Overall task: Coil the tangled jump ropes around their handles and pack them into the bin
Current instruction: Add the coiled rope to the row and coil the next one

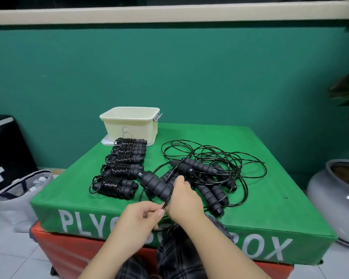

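Note:
My right hand (182, 195) grips a pair of black foam jump-rope handles (155, 183), held tilted above the green plyo box (270, 198). My left hand (141, 215) pinches the thin black cord (165, 204) just below those handles. A tangled heap of ropes and handles (212, 170) lies right of centre on the box. Several coiled ropes (121, 168) lie in a row at the left. The cream bin (130, 122), marked B, stands at the back left, its inside hidden from view.
The bin sits on its white lid (106, 141). A grey bag (18, 198) lies on the floor at the left, a large grey pot (334, 198) at the right. A red box (69, 250) is under the green one. My knees in plaid are in front.

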